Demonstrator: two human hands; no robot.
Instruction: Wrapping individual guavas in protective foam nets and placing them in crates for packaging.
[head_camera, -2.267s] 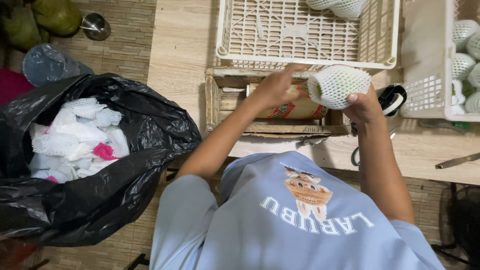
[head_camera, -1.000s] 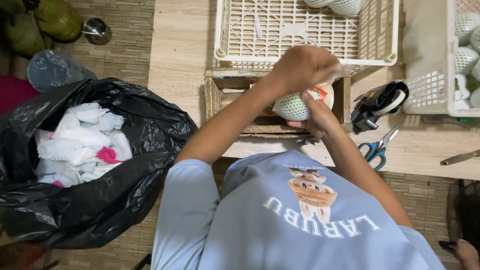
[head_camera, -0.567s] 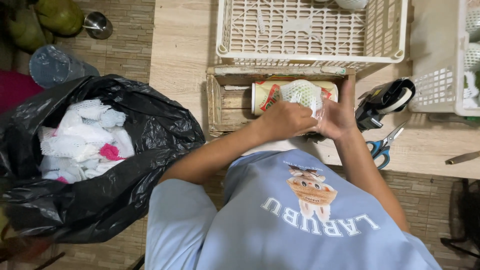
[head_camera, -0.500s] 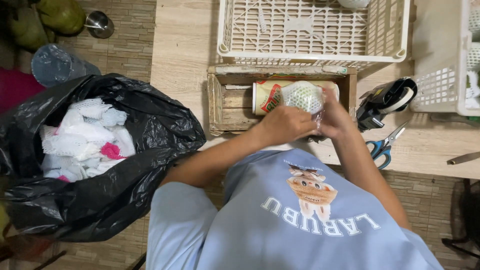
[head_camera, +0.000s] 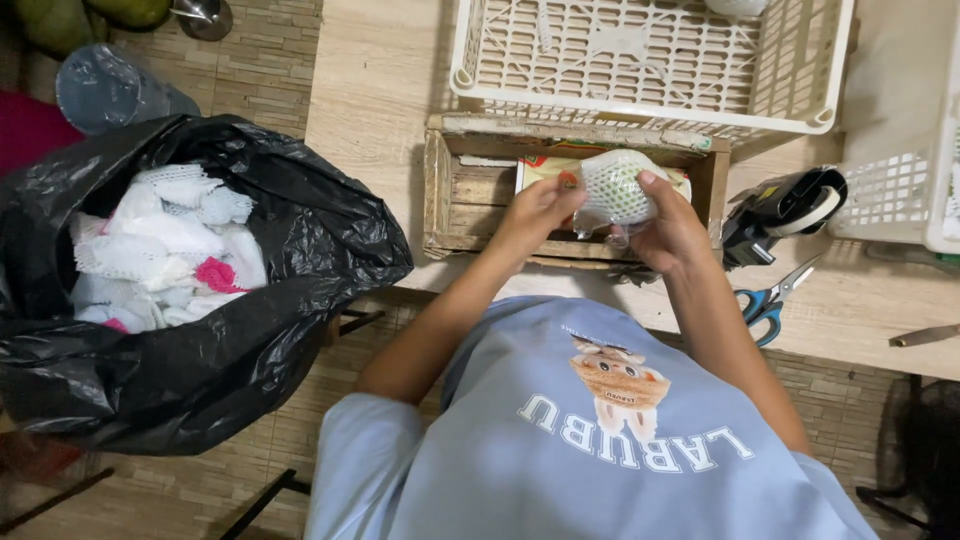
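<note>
Both my hands hold a round green fruit in a white foam net (head_camera: 615, 185) over a small wooden crate (head_camera: 450, 195). My left hand (head_camera: 535, 205) grips its left side with the fingers. My right hand (head_camera: 672, 225) cups it from the right and below. Clear plastic film is bunched under the fruit between my hands. A printed roll (head_camera: 540, 170) lies inside the crate behind the fruit, mostly hidden.
A white plastic basket (head_camera: 650, 60) stands behind the crate, another (head_camera: 890, 190) at the right. A black tape dispenser (head_camera: 785, 205), blue-handled scissors (head_camera: 765, 300) and a knife (head_camera: 925, 335) lie on the table's right. An open black bag (head_camera: 200, 330) of foam nets (head_camera: 160, 250) stands on the left.
The netted fruit came down from in front of the basket to the crate. Both hands closed round it with clear film and turned it. The view shifted slightly.
</note>
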